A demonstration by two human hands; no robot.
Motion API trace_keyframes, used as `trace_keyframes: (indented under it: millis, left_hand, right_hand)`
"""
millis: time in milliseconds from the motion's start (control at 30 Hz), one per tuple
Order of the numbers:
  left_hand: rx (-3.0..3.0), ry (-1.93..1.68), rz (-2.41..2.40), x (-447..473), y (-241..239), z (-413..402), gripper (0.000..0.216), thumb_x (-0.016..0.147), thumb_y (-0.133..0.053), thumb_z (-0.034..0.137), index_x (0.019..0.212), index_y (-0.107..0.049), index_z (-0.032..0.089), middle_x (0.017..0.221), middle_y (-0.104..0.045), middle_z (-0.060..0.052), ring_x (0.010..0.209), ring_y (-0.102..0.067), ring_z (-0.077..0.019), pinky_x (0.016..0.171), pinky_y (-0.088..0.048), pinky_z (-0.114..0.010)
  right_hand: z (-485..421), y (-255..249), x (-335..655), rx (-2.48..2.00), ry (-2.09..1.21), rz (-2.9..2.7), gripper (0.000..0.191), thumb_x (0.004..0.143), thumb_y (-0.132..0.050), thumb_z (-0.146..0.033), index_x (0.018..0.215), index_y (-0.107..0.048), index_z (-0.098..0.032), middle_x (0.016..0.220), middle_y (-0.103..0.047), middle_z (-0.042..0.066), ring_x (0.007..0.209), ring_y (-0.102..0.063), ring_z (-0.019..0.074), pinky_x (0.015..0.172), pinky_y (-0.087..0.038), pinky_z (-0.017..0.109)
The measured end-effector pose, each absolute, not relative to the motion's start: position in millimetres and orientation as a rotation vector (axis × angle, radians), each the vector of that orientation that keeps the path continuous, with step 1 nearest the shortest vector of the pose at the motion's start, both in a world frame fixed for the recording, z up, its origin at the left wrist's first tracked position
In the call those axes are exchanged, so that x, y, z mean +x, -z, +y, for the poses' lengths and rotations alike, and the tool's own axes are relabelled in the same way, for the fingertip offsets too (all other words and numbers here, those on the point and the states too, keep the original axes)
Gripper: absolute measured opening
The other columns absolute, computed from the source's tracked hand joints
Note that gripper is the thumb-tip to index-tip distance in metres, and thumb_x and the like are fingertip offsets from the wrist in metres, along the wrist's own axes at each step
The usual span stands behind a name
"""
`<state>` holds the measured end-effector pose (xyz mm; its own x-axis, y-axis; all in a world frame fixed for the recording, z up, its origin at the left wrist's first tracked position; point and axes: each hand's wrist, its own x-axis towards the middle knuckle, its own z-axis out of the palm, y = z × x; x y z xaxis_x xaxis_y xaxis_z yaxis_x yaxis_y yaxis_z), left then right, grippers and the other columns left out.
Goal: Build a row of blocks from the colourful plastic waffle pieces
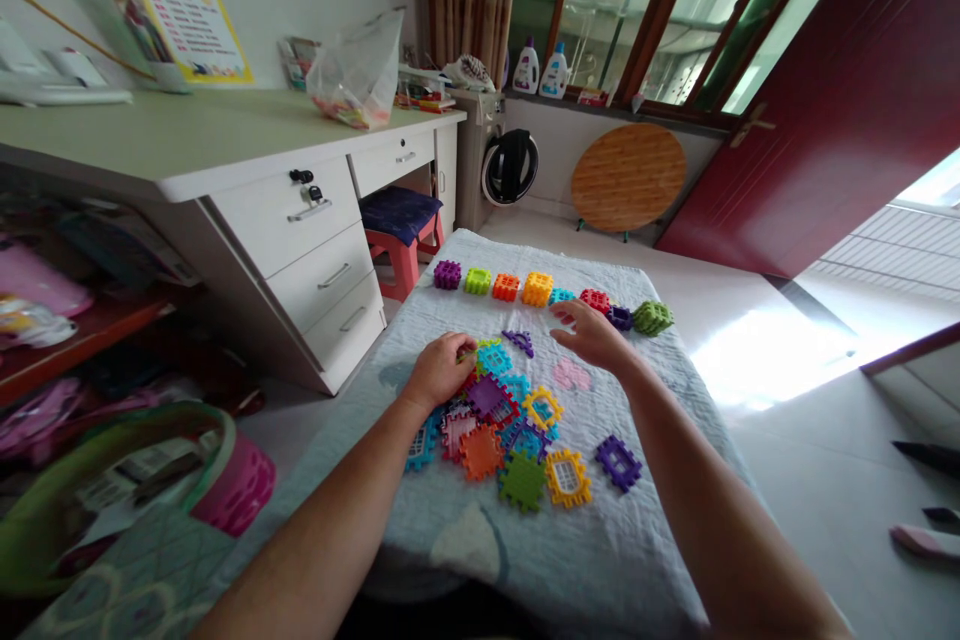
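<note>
A pile of flat, toothed plastic tiles (517,425) in several colours lies on a light blue cloth (600,550) in front of me. My left hand (441,370) rests on the pile's upper left edge, fingers curled onto a piece I cannot make out. My right hand (592,332) hovers over the cloth just above the pile, fingers stretched out and holding nothing. Behind the hands runs a row of assembled cubes: purple (447,274), lime (478,281), orange (506,287), yellow (537,289), red (595,300), green (651,318). A lone purple tile (619,462) lies at the right.
A white desk with drawers (300,240) stands at the left, with a red stool (401,230) tucked beside it. A green and pink basket (225,480) sits at the lower left. A round wooden board (628,178) leans against the far wall; a red door (840,110) is at the right.
</note>
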<state>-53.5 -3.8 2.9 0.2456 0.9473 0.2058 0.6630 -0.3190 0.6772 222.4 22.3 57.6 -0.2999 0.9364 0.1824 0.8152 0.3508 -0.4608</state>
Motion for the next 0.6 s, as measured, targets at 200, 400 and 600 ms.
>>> trace_keyframes:
  millis: [200, 400, 600]
  left_hand:
    - [2.095, -0.882, 1.450, -51, -5, -5, 0.018, 0.077, -0.051, 0.014, 0.086, -0.065, 0.019, 0.090, -0.068, -0.004, 0.082, -0.063, -0.0175, 0.082, -0.049, -0.029]
    - [2.084, -0.941, 1.504, -55, -4, -3, 0.018, 0.078, -0.051, 0.017, 0.088, -0.066, 0.018, 0.092, -0.069, -0.004, 0.084, -0.064, -0.0178, 0.082, -0.050, -0.029]
    - [2.030, -1.015, 1.534, -59, -2, 0, 0.019, 0.079, -0.051, 0.019, 0.090, -0.066, 0.016, 0.093, -0.069, -0.005, 0.081, -0.064, -0.0174, 0.081, -0.051, -0.029]
  right_hand:
    - [-41, -57, 206, -1.453, -0.628, -2.272, 0.035, 0.078, -0.062, -0.026, 0.112, -0.062, -0.020, 0.103, -0.065, 0.007, 0.090, -0.060, 0.0195, 0.083, -0.049, 0.037]
    - [-74, -54, 160, -1.139, -0.547, -2.512, 0.052, 0.078, -0.068, -0.041, 0.127, -0.057, -0.028, 0.128, -0.052, 0.008, 0.115, -0.047, 0.0252, 0.099, -0.039, 0.045]
    - [-94, -41, 126, -0.982, -0.428, -2.714, 0.066, 0.068, -0.072, -0.053, 0.129, -0.056, -0.032, 0.144, -0.037, 0.008, 0.128, -0.032, 0.0339, 0.105, -0.027, 0.053]
